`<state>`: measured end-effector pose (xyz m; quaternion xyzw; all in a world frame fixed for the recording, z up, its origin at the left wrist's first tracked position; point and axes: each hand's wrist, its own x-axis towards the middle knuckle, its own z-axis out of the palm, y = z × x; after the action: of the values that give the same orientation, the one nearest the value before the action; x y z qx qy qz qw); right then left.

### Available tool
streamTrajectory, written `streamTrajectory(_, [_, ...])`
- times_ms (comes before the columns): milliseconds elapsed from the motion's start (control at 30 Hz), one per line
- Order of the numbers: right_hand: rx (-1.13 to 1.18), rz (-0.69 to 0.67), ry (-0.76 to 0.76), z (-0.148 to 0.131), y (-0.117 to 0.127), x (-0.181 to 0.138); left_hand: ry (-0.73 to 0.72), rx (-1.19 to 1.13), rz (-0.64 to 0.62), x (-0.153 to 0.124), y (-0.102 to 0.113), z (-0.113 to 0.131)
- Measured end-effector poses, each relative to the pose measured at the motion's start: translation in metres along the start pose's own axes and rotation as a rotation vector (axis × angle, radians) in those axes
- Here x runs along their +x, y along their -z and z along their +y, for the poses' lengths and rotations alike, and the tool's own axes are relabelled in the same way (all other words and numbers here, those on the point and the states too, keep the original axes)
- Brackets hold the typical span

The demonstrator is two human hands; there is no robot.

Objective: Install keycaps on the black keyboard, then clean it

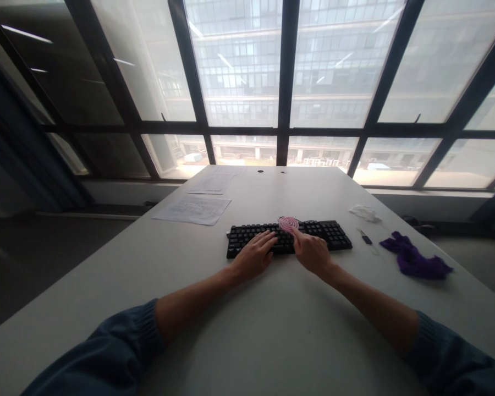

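Note:
A black keyboard (330, 234) lies across the middle of a white table (280, 324). My left hand (253, 256) rests flat on its left half, fingers spread over the keys. My right hand (311, 253) is over the keyboard's middle and holds a round pink brush (288, 223) with a spiral pattern, pressed against the upper keys. Both forearms are bare below dark blue sleeves.
Two sheets of paper (193, 209) lie at the far left of the table. To the right sit a crumpled white tissue (365, 213), a small dark tool (367, 240) and a purple cloth (414, 259). Large windows (247, 82) stand beyond the table's far edge.

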<state>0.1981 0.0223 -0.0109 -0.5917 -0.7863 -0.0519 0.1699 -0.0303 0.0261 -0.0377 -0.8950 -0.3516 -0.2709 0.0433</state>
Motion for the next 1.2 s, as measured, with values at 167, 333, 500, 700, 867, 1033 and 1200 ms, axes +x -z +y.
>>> streamTrajectory(167, [0.015, -0.115, 0.138, 0.012, 0.004, -0.014, -0.012, -0.040, 0.012, 0.000, -0.003, -0.001])
streamTrajectory(333, [0.038, -0.134, 0.155, 0.015, 0.008, -0.014, -0.035, -0.038, -0.013, 0.002, -0.006, 0.003])
streamTrajectory(500, [0.025, -0.045, 0.185, 0.012, 0.004, -0.023, -0.056, -0.032, -0.035, 0.003, -0.005, 0.007])
streamTrajectory(700, [0.041, -0.057, 0.319, 0.012, -0.002, -0.034, -0.083, -0.022, -0.056, 0.002, -0.006, 0.005])
streamTrajectory(867, [0.079, -0.060, 0.322, 0.016, -0.004, -0.032, -0.095, -0.045, -0.094, 0.003, -0.004, 0.004])
streamTrajectory(1033, [0.080, -0.027, 0.328, 0.018, -0.009, -0.033, -0.092, -0.022, -0.103, 0.003, -0.004, 0.006])
streamTrajectory(1200, [0.050, 0.050, 0.240, 0.019, -0.004, -0.031, -0.093, -0.016, -0.055, 0.005, -0.002, 0.012])
